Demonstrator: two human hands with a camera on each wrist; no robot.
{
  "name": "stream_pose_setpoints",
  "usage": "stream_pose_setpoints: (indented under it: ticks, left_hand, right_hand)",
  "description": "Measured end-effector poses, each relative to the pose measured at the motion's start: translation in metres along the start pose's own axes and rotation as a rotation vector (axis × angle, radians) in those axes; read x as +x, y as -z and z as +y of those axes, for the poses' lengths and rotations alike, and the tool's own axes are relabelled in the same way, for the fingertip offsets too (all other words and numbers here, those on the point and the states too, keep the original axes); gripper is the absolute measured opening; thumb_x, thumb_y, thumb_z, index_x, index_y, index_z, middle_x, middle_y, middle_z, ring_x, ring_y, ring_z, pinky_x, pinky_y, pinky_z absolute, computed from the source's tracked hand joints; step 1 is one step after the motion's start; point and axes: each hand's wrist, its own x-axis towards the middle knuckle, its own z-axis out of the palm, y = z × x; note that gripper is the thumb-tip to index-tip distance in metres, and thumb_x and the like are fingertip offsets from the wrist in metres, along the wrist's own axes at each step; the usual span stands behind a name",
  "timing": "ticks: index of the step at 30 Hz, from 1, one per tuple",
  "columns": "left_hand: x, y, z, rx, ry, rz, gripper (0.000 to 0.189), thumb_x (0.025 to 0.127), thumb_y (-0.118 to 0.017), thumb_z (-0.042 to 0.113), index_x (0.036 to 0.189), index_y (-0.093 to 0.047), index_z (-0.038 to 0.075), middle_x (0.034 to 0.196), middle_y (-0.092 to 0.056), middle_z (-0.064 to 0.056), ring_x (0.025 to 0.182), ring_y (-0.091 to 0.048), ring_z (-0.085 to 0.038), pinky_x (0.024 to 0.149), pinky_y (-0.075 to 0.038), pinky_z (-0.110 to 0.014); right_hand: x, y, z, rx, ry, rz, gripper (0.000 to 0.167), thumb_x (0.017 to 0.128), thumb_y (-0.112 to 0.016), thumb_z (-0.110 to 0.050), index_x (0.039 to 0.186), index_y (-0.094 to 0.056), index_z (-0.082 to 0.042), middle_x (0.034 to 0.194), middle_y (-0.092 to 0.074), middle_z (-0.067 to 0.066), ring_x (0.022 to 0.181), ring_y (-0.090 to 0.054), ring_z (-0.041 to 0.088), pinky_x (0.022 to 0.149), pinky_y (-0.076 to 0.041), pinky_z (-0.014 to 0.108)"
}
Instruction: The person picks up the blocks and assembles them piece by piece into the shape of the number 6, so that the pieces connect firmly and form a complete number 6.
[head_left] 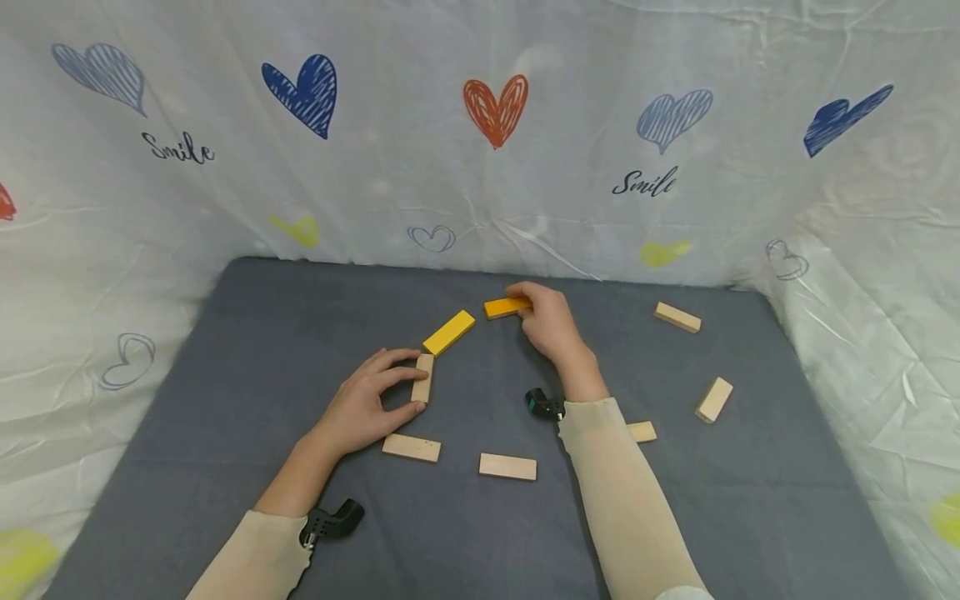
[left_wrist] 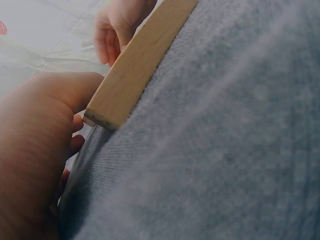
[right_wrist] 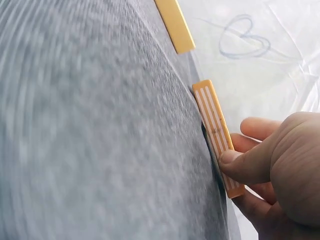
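Observation:
With thumb and fingers at its two ends, my left hand (head_left: 366,404) holds a plain wooden block (head_left: 422,382) on the grey cloth. A yellow block (head_left: 449,332) lies slanted just beyond that block's far end. To its right, my right hand (head_left: 553,323) pinches an orange block (head_left: 504,307) by its right part. In the right wrist view this orange block (right_wrist: 212,125) shows white stripes along its side, and the thumb (right_wrist: 245,162) presses on them. A plain block (left_wrist: 135,70) crosses the left wrist view, partly covering the left hand's fingertips.
Two plain blocks, a left one (head_left: 412,447) and a middle one (head_left: 507,467), lie nearer me. My right sleeve partly covers another block (head_left: 642,432). Further right are an upright-looking block (head_left: 714,400) and a flat one (head_left: 677,317). A white heart-printed curtain (head_left: 420,183) hangs behind the table.

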Motion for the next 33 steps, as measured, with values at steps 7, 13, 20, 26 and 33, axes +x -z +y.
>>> stream_pose_setpoints:
  ticks: [7,13,20,26,33]
  left_hand:
    - [0.000,0.000,0.000,0.002,0.005,0.002,0.046,0.091,-0.093,0.026,0.134,-0.078,0.019,0.160,-0.056,-0.003,0.156,-0.042,-0.037,0.134,-0.028,-0.059]
    - [-0.001,-0.001,-0.001,0.013,-0.014,0.020,0.046,0.091,-0.094,0.025,0.134,-0.078,0.018,0.158,-0.057,-0.005,0.154,-0.045,-0.039,0.132,-0.031,-0.061]
    - [0.000,-0.001,-0.003,0.017,0.004,0.003,0.044,0.093,-0.091,0.027,0.134,-0.078,0.020,0.160,-0.056,-0.002,0.156,-0.043,-0.035,0.134,-0.029,-0.058]
    - [0.000,-0.001,-0.003,0.009,0.004,-0.001,0.044,0.093,-0.092,0.027,0.134,-0.078,0.019,0.159,-0.056,-0.002,0.156,-0.044,-0.033,0.134,-0.028,-0.056]
    - [0.000,-0.001,-0.003,0.008,0.008,-0.002,0.044,0.092,-0.092,0.026,0.134,-0.078,0.019,0.159,-0.056,-0.002,0.156,-0.044,-0.033,0.135,-0.027,-0.056]
  right_hand:
    - [0.005,-0.004,-0.005,0.023,0.007,-0.033,0.042,0.103,-0.061,0.013,0.138,-0.074,-0.007,0.136,-0.073,0.011,0.130,-0.066,0.033,0.114,-0.056,0.049]
    - [0.010,-0.007,-0.006,0.042,0.027,-0.047,0.042,0.103,-0.060,0.014,0.138,-0.074,-0.007,0.136,-0.073,0.011,0.130,-0.065,0.033,0.114,-0.056,0.048]
    - [0.014,-0.011,-0.007,0.054,0.042,-0.062,0.042,0.103,-0.061,0.014,0.138,-0.074,-0.007,0.136,-0.073,0.011,0.131,-0.065,0.033,0.114,-0.056,0.047]
    - [0.015,-0.012,-0.007,0.060,0.058,-0.064,0.041,0.103,-0.061,0.015,0.137,-0.074,-0.006,0.136,-0.073,0.012,0.130,-0.066,0.034,0.114,-0.056,0.047]
    - [0.016,-0.013,-0.006,0.070,0.059,-0.065,0.041,0.104,-0.062,0.014,0.135,-0.076,-0.008,0.135,-0.074,0.011,0.131,-0.066,0.032,0.114,-0.056,0.046]
